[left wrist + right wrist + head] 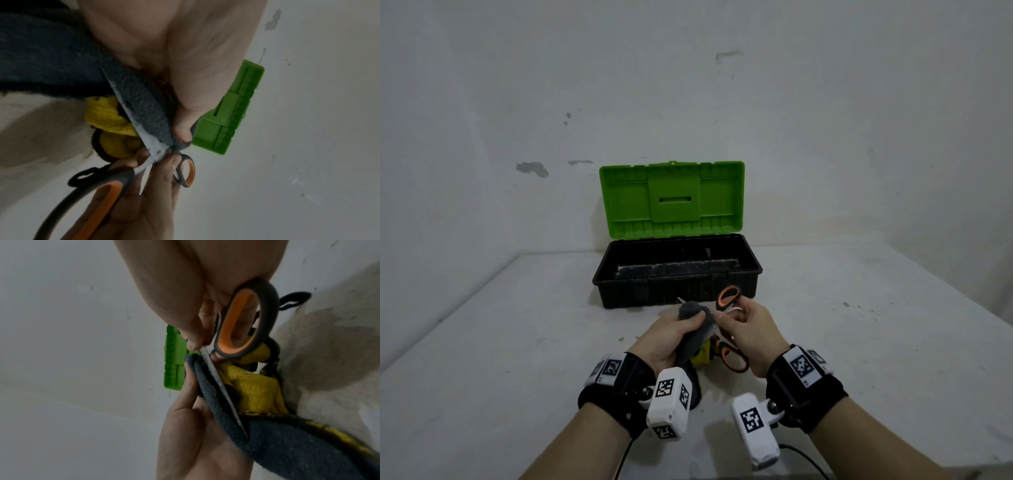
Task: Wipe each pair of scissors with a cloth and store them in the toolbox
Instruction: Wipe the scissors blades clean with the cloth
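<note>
Scissors point(728, 297) with orange-and-grey handles are held above the table in front of the toolbox point(654, 294), handles spread apart. My left hand point(681, 329) grips a grey cloth point(693, 329) folded around one blade point(144, 129). A blade tip pokes out past the cloth at the far left. My right hand point(736, 317) pinches the scissors near the pivot point(203, 353), with the large handle loop point(240, 324) below the palm. The black toolbox stands open with its green lid point(671, 198) upright; its inside looks dark.
Yellow fabric point(703, 356) hangs under the grey cloth; I cannot tell whether it is the same cloth. A black loop point(86, 175) lies on the white table point(517, 342) below my hands. A grey wall point(688, 85) rises behind the toolbox. A cable point(804, 459) trails at the table's near edge.
</note>
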{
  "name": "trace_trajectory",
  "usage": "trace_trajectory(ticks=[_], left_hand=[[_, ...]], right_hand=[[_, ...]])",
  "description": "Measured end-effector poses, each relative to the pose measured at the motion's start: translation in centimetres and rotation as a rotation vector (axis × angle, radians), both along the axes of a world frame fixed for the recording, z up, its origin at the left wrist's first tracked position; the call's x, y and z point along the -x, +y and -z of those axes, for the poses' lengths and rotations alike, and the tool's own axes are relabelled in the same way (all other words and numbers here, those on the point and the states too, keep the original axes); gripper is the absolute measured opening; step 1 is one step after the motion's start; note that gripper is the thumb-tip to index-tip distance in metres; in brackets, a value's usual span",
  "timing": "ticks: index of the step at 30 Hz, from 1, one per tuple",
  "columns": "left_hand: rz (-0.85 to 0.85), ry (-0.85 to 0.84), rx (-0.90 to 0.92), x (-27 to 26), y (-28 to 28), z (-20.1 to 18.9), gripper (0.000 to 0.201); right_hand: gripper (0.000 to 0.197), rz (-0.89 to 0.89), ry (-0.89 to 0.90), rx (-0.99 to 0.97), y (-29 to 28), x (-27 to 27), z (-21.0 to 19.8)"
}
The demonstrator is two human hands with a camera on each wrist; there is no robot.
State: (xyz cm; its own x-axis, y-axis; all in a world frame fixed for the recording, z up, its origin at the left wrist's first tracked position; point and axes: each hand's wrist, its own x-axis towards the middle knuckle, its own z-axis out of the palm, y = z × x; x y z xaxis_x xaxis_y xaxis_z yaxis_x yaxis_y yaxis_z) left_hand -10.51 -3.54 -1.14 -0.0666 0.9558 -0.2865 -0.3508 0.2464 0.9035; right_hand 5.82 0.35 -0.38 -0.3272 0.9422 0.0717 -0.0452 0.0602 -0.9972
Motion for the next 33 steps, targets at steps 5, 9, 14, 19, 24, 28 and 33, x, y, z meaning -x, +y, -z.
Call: trace_trajectory(ticks=[5, 9, 14, 19, 24, 28, 33], left_hand=[[-0.143, -0.104, 0.028, 3.2, 0.5, -1.3, 0.044], [-0.104, -0.06, -0.031, 3.8, 0.4, -1.3, 0.041], [0.064, -0.008, -0.064, 1.0, -0.2, -1.6, 0.033], [0.058, 0.005, -0.054, 0.6, -0.1, -1.5, 0.044], [0.041, 0.004, -0.012, 0.2, 0.3, -2.1, 0.04], [-0.032, -0.033, 0.058, 1.4, 0.6, -2.0, 0.044], [-0.144, -0.066, 0.025, 5.2, 0.4, -2.2, 0.035]], right_hand=[[0.006, 0.017, 0.08, 0.017, 0.3, -1.9, 0.0], [0.012, 0.034, 0.181, 0.014, 1.0, -2.0, -0.7], [0.013, 0.003, 0.092, -0.052, 0.4, 0.4, -0.8], [0.003, 0.003, 0.002, -0.105, -0.2, 0.5, -1.0], [0.005, 0.014, 0.016, -0.064, 0.0, -0.1, -0.9], [0.005, 0.009, 0.006, -0.048, -0.4, -0.9, -0.6], [0.003, 0.055, 0.13, 0.026, 0.2, -2.9, -0.8]])
